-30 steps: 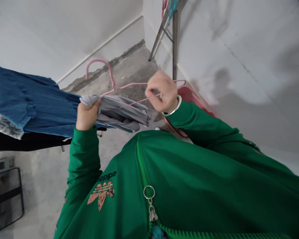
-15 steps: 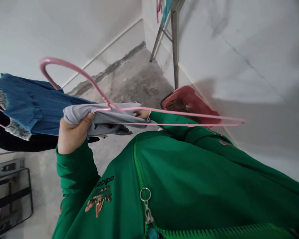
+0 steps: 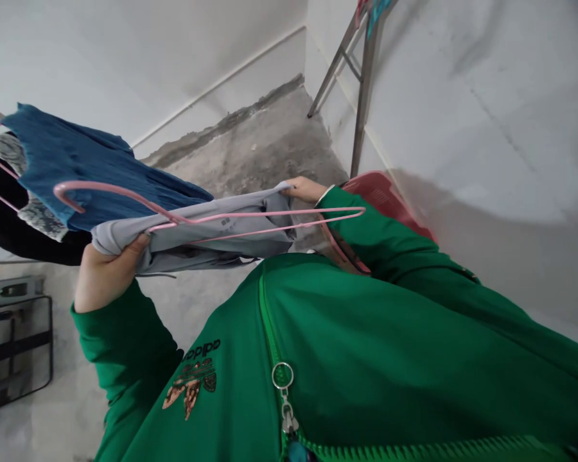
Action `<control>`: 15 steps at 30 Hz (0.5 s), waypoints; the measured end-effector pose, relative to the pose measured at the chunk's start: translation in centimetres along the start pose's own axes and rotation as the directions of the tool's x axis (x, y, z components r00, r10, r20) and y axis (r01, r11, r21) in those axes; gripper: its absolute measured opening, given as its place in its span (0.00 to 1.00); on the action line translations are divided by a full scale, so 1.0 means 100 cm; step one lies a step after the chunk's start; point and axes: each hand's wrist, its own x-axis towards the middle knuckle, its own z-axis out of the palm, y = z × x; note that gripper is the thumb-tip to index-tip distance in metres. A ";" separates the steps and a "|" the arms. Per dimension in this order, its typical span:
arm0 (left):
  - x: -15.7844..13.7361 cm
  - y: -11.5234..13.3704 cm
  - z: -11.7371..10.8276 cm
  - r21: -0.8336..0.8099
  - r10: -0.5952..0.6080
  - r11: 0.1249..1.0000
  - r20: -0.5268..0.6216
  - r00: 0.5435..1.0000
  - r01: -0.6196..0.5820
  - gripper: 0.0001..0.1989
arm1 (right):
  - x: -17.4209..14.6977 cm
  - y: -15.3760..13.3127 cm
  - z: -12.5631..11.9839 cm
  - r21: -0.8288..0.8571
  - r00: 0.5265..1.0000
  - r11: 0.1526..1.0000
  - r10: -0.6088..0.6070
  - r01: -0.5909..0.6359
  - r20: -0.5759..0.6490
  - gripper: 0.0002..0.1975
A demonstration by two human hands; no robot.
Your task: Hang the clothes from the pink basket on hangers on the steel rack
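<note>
A light grey garment point(image 3: 207, 255) with a small dark print is stretched between my two hands. My left hand point(image 3: 108, 273) is closed around its left end, thumb on top, and grips a pink hanger point(image 3: 110, 187) with it. The hanger's hook points left. One hanger arm lies under the cloth's left end; the other crosses in front of the garment, its tip before my right sleeve. With my right hand point(image 3: 307, 190) I pinch the garment's far right edge. Some of my left fingers are hidden behind the cloth.
A blue garment point(image 3: 101, 168) and a black one point(image 3: 33, 228) hang at the left. To the right, a red basket point(image 3: 390, 196) stands by the wall below a metal stand point(image 3: 363, 109). A dark-framed object point(image 3: 17, 346) stands on the concrete floor point(image 3: 250, 144) at lower left.
My right hand has moved up and spread the bunched grey garment to the right. My left hand and the hanger have shifted left and slightly down. The view has also shifted.
</note>
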 end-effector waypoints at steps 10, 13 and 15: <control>0.009 -0.019 0.011 0.064 -0.061 0.996 -0.067 0.996 0.065 0.17 | -0.008 -0.069 -0.066 -0.343 0.958 0.936 -0.029 -0.073 -0.285 0.12; 0.020 -0.027 0.025 0.094 -0.050 0.994 -0.106 0.993 0.060 0.17 | -0.013 -0.074 -0.075 -0.357 0.940 0.924 0.005 -0.134 -0.342 0.15; 0.025 -0.026 0.034 0.112 0.060 0.993 -0.103 0.993 -0.048 0.14 | -0.015 -0.072 -0.081 -0.305 0.927 0.939 0.031 -0.155 -0.374 0.15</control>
